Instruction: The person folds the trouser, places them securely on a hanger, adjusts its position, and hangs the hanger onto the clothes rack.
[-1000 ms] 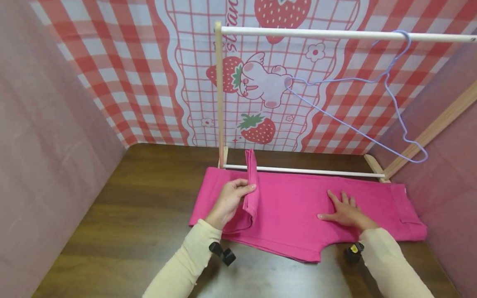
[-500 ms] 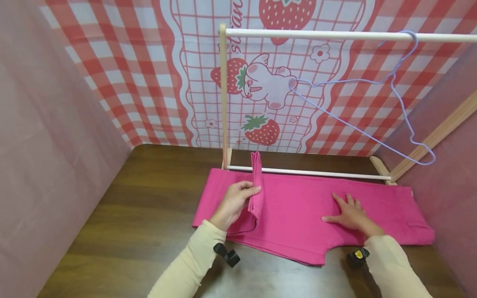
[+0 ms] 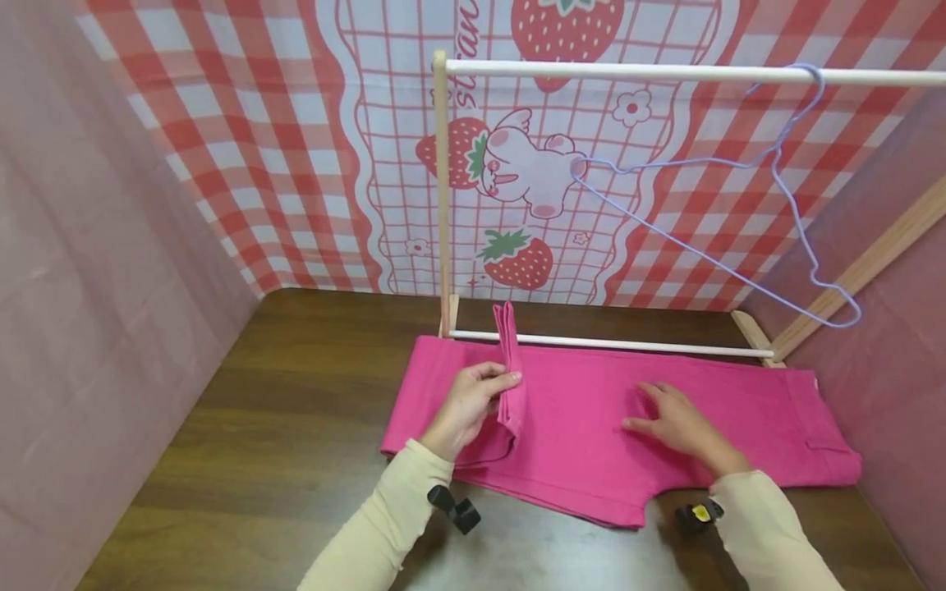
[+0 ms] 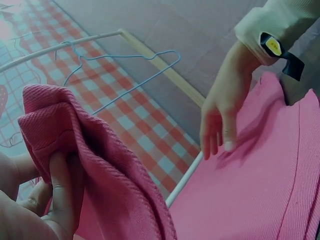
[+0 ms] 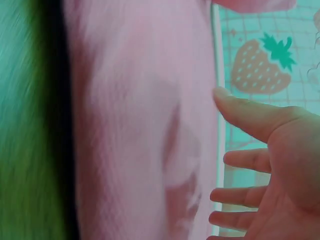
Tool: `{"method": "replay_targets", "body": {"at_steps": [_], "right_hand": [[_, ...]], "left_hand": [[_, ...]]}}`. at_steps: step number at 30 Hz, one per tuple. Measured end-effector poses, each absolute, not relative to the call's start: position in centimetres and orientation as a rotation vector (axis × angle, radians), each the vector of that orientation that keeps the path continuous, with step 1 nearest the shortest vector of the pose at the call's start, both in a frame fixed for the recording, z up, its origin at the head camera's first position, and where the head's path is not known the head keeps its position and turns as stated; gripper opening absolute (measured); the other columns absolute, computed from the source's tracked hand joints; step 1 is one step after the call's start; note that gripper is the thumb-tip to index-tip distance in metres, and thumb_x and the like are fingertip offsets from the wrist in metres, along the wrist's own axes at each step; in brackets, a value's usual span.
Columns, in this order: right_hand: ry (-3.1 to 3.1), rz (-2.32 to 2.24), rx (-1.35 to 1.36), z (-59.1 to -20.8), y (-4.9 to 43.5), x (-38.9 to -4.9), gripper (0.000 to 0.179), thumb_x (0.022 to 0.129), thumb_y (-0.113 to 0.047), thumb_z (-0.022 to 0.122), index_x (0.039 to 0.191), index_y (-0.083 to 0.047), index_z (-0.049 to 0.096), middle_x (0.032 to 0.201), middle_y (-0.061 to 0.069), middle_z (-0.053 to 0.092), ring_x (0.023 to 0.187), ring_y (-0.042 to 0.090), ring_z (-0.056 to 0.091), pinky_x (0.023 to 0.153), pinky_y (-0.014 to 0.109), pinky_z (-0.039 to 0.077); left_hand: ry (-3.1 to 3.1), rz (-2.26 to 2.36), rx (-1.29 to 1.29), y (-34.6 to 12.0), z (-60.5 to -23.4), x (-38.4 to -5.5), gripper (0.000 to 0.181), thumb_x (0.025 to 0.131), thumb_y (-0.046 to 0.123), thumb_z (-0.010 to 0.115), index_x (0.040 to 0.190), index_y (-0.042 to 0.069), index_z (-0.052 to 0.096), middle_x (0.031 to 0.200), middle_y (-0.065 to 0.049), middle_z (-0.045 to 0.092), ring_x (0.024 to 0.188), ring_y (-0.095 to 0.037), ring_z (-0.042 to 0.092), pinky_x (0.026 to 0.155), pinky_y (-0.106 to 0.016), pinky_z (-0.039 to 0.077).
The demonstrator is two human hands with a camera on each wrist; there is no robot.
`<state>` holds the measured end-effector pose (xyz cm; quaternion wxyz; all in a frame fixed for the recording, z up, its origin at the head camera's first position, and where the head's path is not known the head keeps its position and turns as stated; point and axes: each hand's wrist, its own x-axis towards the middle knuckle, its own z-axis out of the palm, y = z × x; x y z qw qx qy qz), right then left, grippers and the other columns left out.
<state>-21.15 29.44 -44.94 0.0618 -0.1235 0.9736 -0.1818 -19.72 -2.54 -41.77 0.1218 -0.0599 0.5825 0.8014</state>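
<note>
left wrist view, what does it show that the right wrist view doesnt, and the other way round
Only the left wrist view shows the hanger, the left hand and the right sleeve. Only the right wrist view shows a printed strawberry with green leaves. Both show the right hand, the pink trousers and the lower white bar.

Pink trousers (image 3: 569,419); lilac hanger (image 3: 776,151); red-white checked backdrop (image 3: 296,164); brown table (image 3: 273,435).
</note>
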Motion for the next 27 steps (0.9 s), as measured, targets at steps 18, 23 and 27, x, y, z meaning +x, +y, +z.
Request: {"method": "replay_targets", "body": {"at_steps": [18,23,27], "right_hand": [[2.942,-0.863,-0.533,-41.7,23.3,-18.9,0.059,0.092,-0.031,0.067,0.138,0.000,0.050,0.138,0.025,0.053,0.130,0.046,0.046,0.104,0.062,0.039],[2.916,-0.920,-0.585,-41.1,21.7,-18.3,0.057,0.092,-0.034,0.066,0.138,-0.003,0.052,0.137,0.021,0.056,0.128,0.042,0.050,0.103,0.060,0.042],[2.894,-0.951,-0.637,-40.8,20.7,-17.9,0.055,0.093,-0.035,0.065,0.137,-0.004,0.053,0.135,0.018,0.058,0.127,0.039,0.052,0.101,0.058,0.044]], "left_hand": [[1.687,2.373,-0.186,-2.2,-42.1,-19.7,0.018,0.091,0.007,0.066,0.102,-0.006,0.061,0.077,0.002,0.060,0.065,-0.003,0.059,0.061,-0.017,0.052],[1.682,2.377,-0.192,-2.1,-42.0,-19.7,0.020,0.091,0.006,0.065,0.105,-0.008,0.061,0.078,0.002,0.061,0.066,-0.004,0.061,0.062,-0.018,0.054],[1.673,2.367,-0.200,-2.0,-42.0,-19.7,0.021,0.091,0.005,0.065,0.107,-0.008,0.061,0.079,0.001,0.061,0.067,-0.005,0.062,0.062,-0.018,0.055]]}}
